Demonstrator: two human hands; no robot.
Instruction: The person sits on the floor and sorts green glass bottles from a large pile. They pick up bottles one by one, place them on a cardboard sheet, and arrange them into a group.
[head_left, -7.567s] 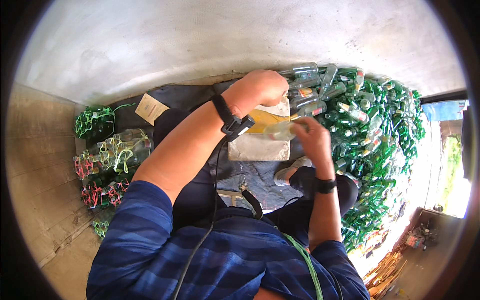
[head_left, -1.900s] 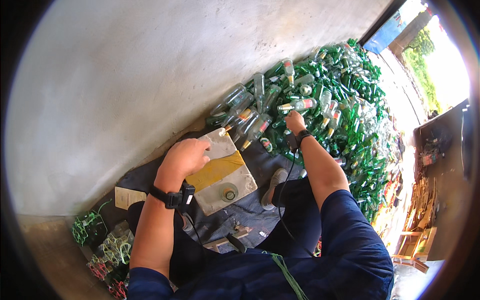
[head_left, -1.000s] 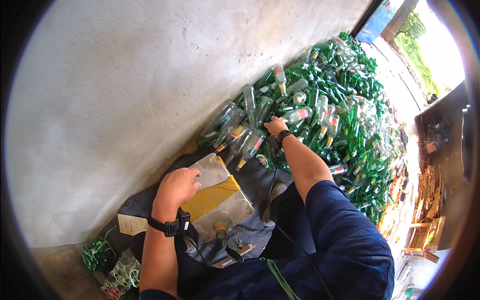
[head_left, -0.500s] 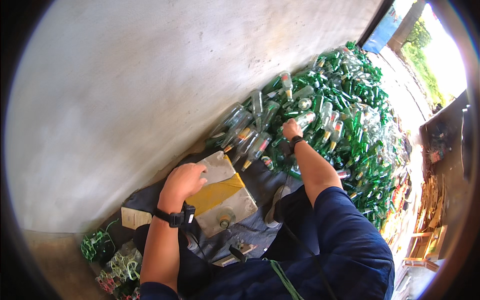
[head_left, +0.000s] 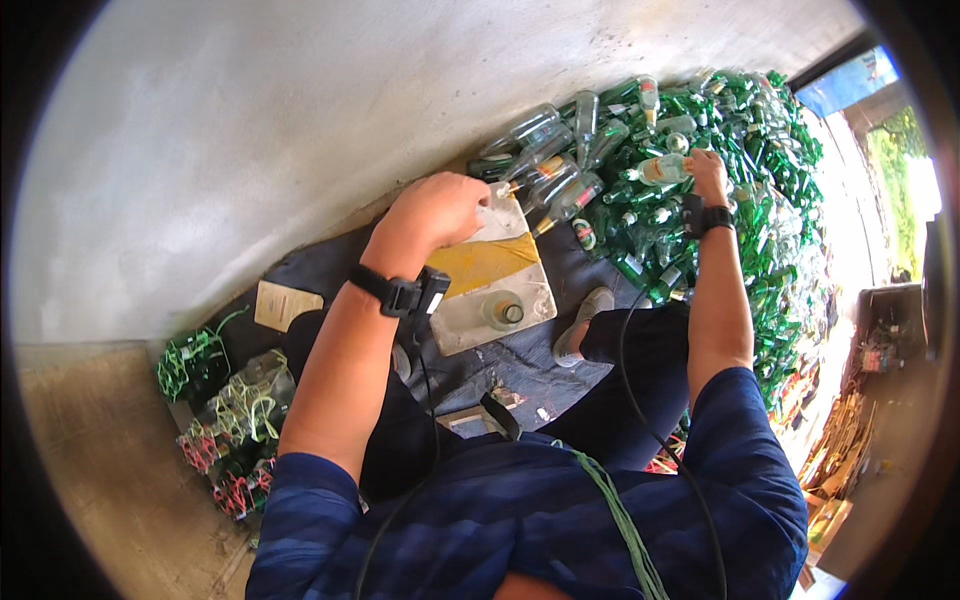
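Note:
My right hand is stretched over the heap of glass bottles, its fingers closed on the right end of a clear glass bottle with a pale label. That bottle lies roughly sideways on top of the others. Over the far left corner of a worn grey block with a yellow band hovers my left hand, fingers loosely curled and nothing visible in them. Just beyond its fingertips is a clear bottle with a gold neck. Another clear bottle stands upright on the block's near end.
A pale wall rises along the left and far side. Dark sheeting covers the ground around the block. Tied bottles with green and red string sit at the lower left, near a pale flat piece. A black cable crosses my leg.
The view has shifted, so the block and heap sit higher. My right hand has moved from the left end of a bottle to a bottle's right end. My left hand has moved toward the gold-necked bottle.

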